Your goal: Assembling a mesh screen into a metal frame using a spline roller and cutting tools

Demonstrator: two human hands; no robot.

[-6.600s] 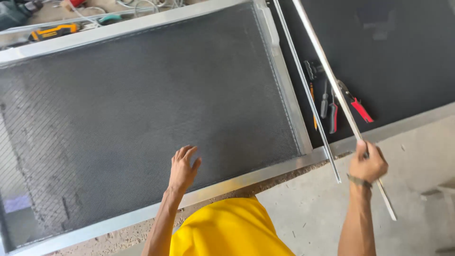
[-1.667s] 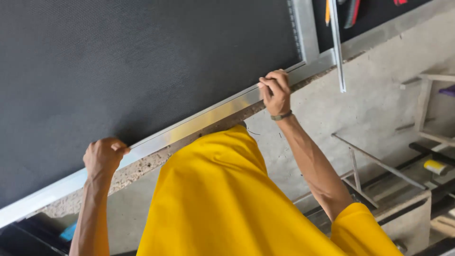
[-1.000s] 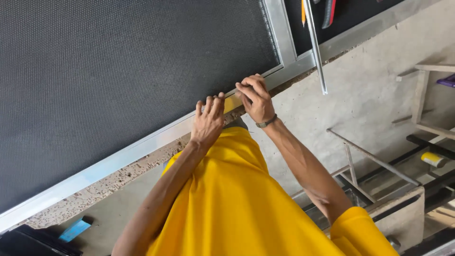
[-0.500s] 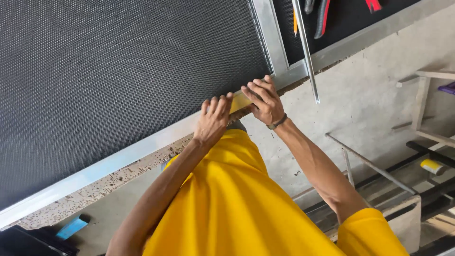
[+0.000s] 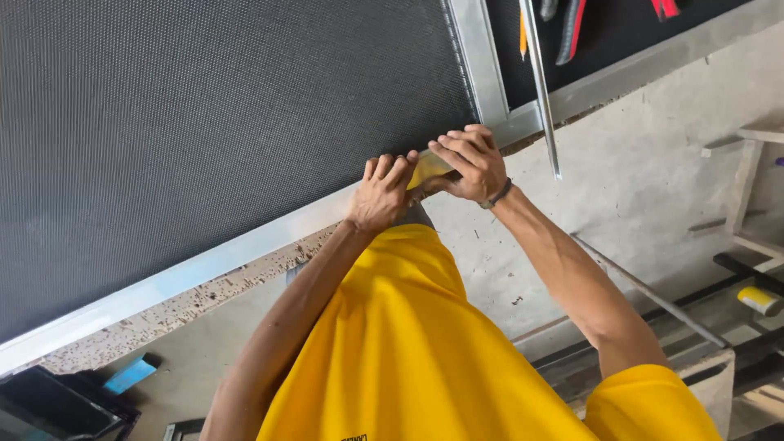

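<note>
Both hands pinch a small yellow piece point(image 5: 428, 169) on the near rail of the aluminium screen frame point(image 5: 245, 249) – left hand point(image 5: 382, 194) just left of it, right hand point(image 5: 469, 163) just right – rail's long axis runs left-near to right-far.

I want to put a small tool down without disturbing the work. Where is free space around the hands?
Free: the wide black mesh left of the vertical frame bar, and the bare concrete floor right of the thin metal rod. Crowded: the frame edge where the left hand and right hand meet, and the top right with pliers.
</note>
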